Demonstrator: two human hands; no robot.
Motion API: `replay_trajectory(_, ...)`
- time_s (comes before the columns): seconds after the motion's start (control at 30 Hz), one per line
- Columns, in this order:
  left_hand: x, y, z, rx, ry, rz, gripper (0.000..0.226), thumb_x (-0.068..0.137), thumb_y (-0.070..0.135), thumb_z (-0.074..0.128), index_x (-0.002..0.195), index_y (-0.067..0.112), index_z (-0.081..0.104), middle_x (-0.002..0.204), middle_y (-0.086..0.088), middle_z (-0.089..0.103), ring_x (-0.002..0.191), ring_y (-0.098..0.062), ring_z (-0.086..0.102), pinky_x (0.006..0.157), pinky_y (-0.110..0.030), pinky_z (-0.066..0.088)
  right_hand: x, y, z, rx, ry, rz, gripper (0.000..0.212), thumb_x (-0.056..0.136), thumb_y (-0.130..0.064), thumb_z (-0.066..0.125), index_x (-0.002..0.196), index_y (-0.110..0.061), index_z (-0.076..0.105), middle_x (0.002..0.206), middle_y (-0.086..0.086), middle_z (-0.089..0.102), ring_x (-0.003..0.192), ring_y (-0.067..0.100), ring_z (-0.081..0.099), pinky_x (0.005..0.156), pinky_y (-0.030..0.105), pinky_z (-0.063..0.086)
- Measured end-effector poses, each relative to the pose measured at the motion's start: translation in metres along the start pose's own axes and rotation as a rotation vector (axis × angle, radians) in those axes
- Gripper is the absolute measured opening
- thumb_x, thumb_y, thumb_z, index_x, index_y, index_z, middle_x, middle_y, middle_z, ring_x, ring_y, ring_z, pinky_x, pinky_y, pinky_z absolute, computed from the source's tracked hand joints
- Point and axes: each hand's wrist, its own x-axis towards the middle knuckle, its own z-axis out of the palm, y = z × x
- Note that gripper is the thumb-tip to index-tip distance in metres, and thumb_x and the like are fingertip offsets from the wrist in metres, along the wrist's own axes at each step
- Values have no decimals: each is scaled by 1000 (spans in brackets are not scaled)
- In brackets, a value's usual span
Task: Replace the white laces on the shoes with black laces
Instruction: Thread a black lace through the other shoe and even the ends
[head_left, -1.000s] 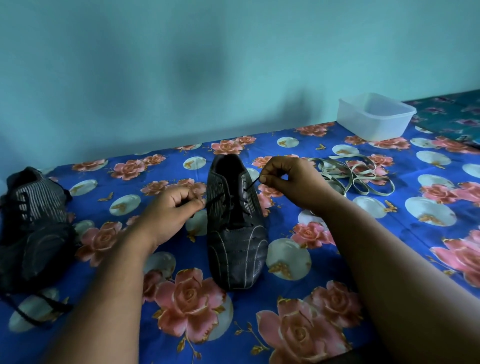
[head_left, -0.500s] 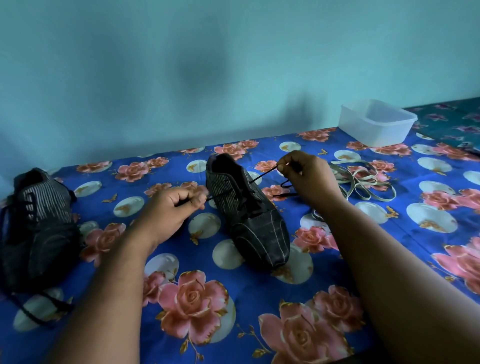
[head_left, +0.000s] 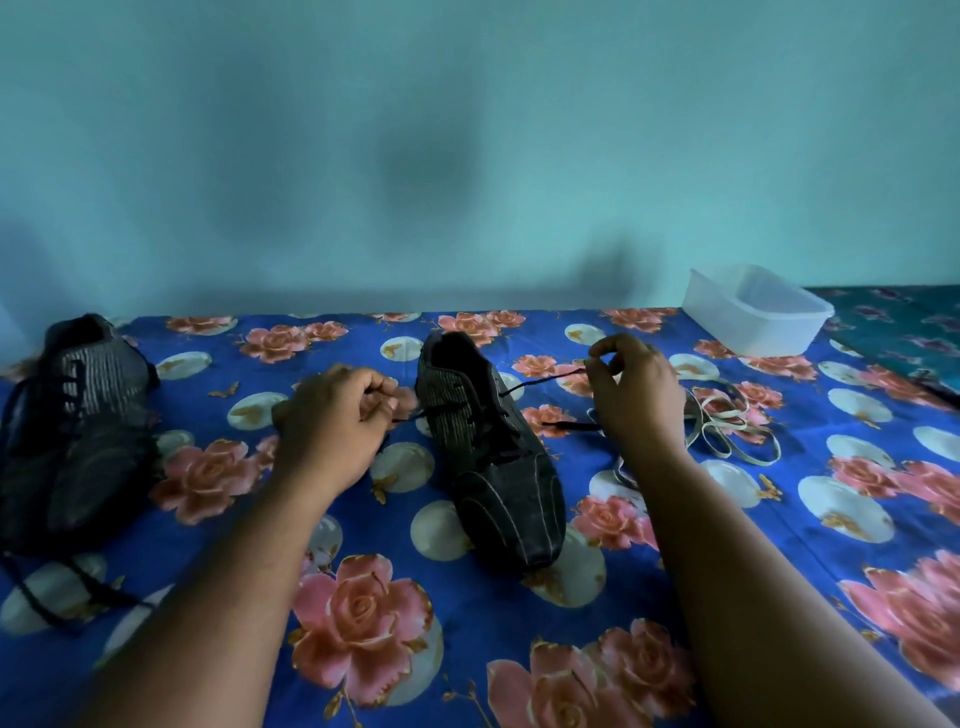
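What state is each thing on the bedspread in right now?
Dark striped shoe in the middle: partly laced, black lace ends pulled sideways.
Black lace: taut between both hands.
Left hand: pinches one end.
Right hand: pinches the other.
Dark shoe at left: laced black.
White laces: loose heap.
Clear plastic tub: open.

blue floral sheet covers the surface; clear plastic tub far right near the teal wall; darker teal floral cloth beside it
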Motion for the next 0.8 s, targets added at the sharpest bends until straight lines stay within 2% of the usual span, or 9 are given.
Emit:
replay_trajectory(0.1,-6,15,6,-15,-14,-24,27,90,54,65,100,30,64,96,9,66,89,-15,65,78,-43,57,-2,-9,1,-8,-277,21,22,97,-43,62,92,-21,64,84,-1,66,82,24,64,70,36,51)
replay_trajectory(0.17,-12,30,6,-76,-157,-108,39,87,66,61,96,28,59,88,11,64,84,-13,64,76,-41,56,-9,-16,2,-114,-484,-69,36,97,-51,60,85,-18,65,77,-2,63,76,20,61,65,31,47)
replay_trajectory(0.23,-16,41,7,-23,-260,-143,54,79,78,56,98,28,54,89,8,63,82,-16,63,75,-41,55,-15,-21,5,-86,-608,-110,47,98,-53,57,76,-12,65,68,-1,64,65,17,60,57,27,40)
replay_trajectory(0.3,-18,43,9,18,-261,-166,58,77,79,59,104,28,52,94,6,63,85,-19,64,78,-42,55,-18,-24,5,-18,-648,-96,52,98,-52,58,68,-10,61,57,-1,57,53,15,54,54,28,37)
replay_trajectory(0.37,-16,42,9,-68,-272,-212,59,77,71,69,111,26,51,101,4,64,90,-20,64,83,-45,56,-18,-26,3,3,-659,-95,54,97,-52,60,65,-9,58,51,-4,47,47,11,46,53,28,35)
replay_trajectory(0.5,-14,37,4,-302,-352,-311,80,61,70,82,119,29,47,113,3,64,99,-18,65,84,-50,58,-19,-31,-7,59,-728,-121,45,95,-49,64,73,-10,70,56,-5,63,48,1,50,49,16,38)
replay_trajectory(0.67,-9,31,-13,-461,-490,-349,97,46,64,89,124,25,49,120,7,68,90,-21,72,60,-38,55,-26,-44,-20,121,-881,-93,43,98,-49,60,75,-15,74,57,-14,68,49,3,49,54,13,41)
replay_trajectory(0.73,-9,30,-18,-467,-518,-329,82,60,56,92,124,22,53,119,8,67,88,-12,67,62,-33,54,-28,-49,-23,166,-955,-9,55,99,-58,49,85,-12,76,73,-6,76,59,10,54,61,20,45)
replay_trajectory(0.8,-8,32,-22,-393,-460,-331,72,66,65,81,118,22,56,114,10,66,98,-7,64,77,-32,54,-29,-53,-20,182,-928,114,68,98,-67,38,91,-12,77,78,-1,78,60,13,56,58,23,42)
